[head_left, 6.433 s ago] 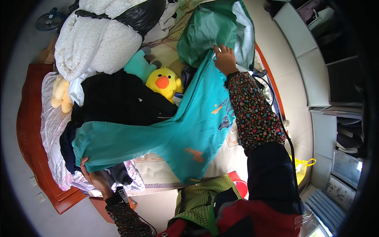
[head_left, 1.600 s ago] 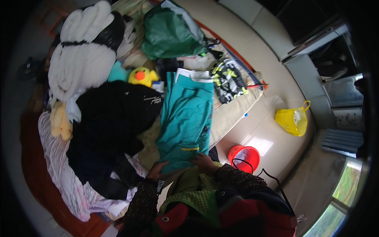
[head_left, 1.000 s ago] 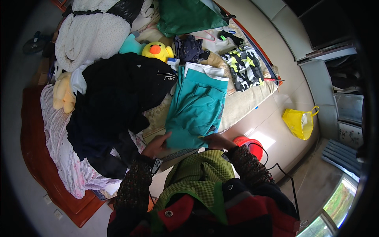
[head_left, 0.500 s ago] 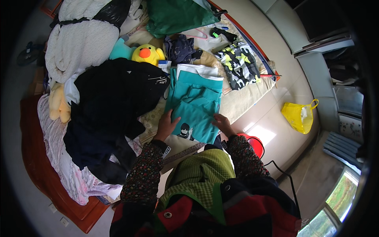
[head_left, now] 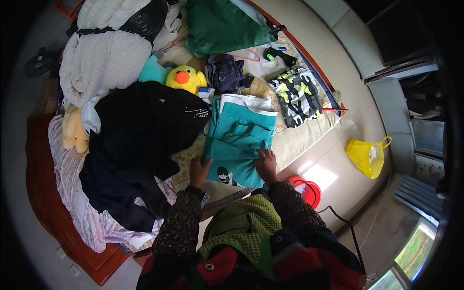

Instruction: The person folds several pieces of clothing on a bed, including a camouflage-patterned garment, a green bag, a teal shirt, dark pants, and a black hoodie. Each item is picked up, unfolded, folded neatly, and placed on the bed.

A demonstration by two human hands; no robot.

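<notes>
A folded teal garment [head_left: 239, 145] with a dark-haired figure printed near its lower edge lies on the bed in front of me. White cloth [head_left: 245, 102] sticks out from under its far end. My left hand [head_left: 198, 172] is closed on the garment's near left edge, with some of its fingers hidden. On the right edge, a little farther up, my right hand [head_left: 267, 165] has its fingers curled onto the teal cloth. Wrinkles run across the fabric between the hands.
Dark clothes [head_left: 130, 140] are heaped on the left. Beyond lie a yellow plush toy [head_left: 184, 79], crumpled dark cloth [head_left: 224, 73] and a folded camouflage garment [head_left: 297, 96]. On the floor at right are a red bucket [head_left: 309, 191] and a yellow bag [head_left: 366, 158].
My right hand has moved inward, its fingers now curled at the garment's edge. My left hand has shifted slightly with the cloth. The whole view has tilted, so things sit lower in it.
</notes>
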